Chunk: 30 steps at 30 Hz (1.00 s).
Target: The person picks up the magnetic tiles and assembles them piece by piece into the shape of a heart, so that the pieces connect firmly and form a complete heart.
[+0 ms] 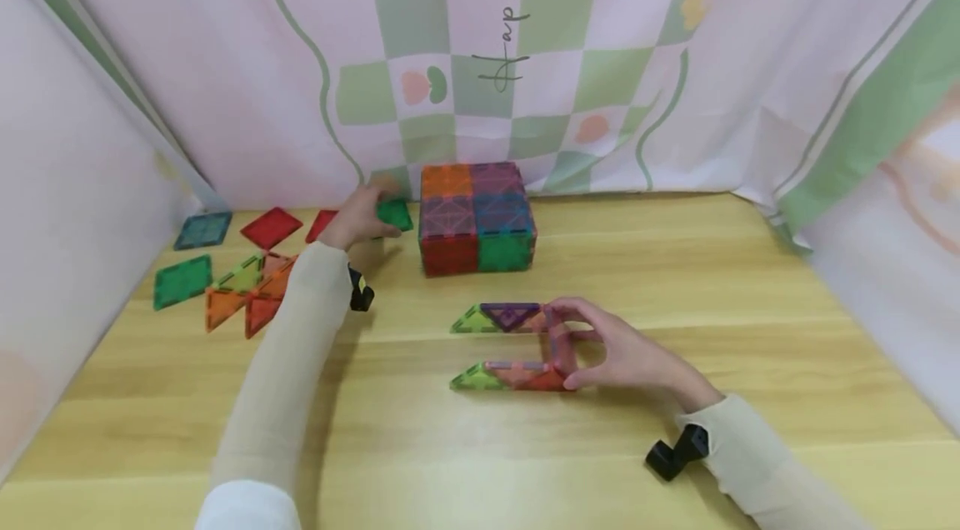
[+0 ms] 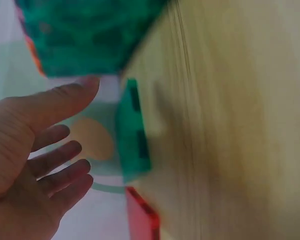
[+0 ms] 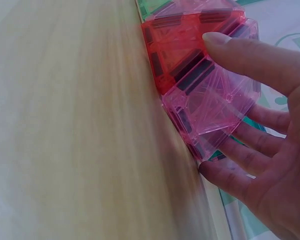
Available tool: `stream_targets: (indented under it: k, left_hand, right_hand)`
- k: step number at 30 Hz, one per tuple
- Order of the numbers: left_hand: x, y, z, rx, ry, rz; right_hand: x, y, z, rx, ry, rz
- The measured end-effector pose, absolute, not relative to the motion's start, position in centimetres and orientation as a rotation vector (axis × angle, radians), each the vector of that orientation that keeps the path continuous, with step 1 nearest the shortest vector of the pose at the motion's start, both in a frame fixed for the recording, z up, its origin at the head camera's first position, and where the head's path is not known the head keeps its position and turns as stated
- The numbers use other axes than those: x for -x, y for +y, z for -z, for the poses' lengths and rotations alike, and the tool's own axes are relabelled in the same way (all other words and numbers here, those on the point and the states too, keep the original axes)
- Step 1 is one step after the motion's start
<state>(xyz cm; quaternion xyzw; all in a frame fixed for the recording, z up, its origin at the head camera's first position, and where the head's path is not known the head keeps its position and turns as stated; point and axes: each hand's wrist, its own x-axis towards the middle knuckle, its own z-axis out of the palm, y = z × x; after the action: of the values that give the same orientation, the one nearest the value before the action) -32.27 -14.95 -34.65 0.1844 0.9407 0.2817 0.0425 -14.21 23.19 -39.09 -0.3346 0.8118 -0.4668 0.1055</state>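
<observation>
My right hand [image 1: 618,351] grips the right end of a low magnetic-tile frame, thumb at the near corner and fingers at the far one. A pink square tile [image 3: 210,102] forms that end, beside a red triangle tile [image 3: 177,45]. Two rows of triangles run left from it: the far row has a purple triangle [image 1: 510,315], and the near row ends in a lime triangle [image 1: 477,377]. At the back left, my left hand [image 1: 360,217] hovers with loosely spread fingers by a green tile [image 1: 395,215]. In the left wrist view, nothing is between its fingers.
A block of stacked magnetic tiles [image 1: 477,251] stands at the back middle, right of my left hand. Loose tiles lie at the left, including a red tile [image 1: 272,227], a teal tile [image 1: 202,231] and a green tile [image 1: 183,282]. A printed curtain [image 1: 480,30] hangs behind the table.
</observation>
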Motion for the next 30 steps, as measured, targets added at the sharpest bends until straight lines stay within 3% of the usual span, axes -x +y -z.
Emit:
stream_targets:
  k: [15, 20, 30]
  left_hand:
    - [35.1, -14.8, 37.5, -0.371, 2.824, -0.607]
    - [34.1, -14.6, 37.0, -0.362, 2.837, -0.559]
    - [30.8, -14.2, 34.2, -0.647, 2.924, -0.631]
  right_hand:
    - [14.1, 23.2, 39.6, 0.99, 2.405, 1.381]
    - [14.1, 23.2, 39.7, 0.989, 2.4, 1.372]
    - [13.9, 23.2, 39.3, 0.929, 2.415, 1.36]
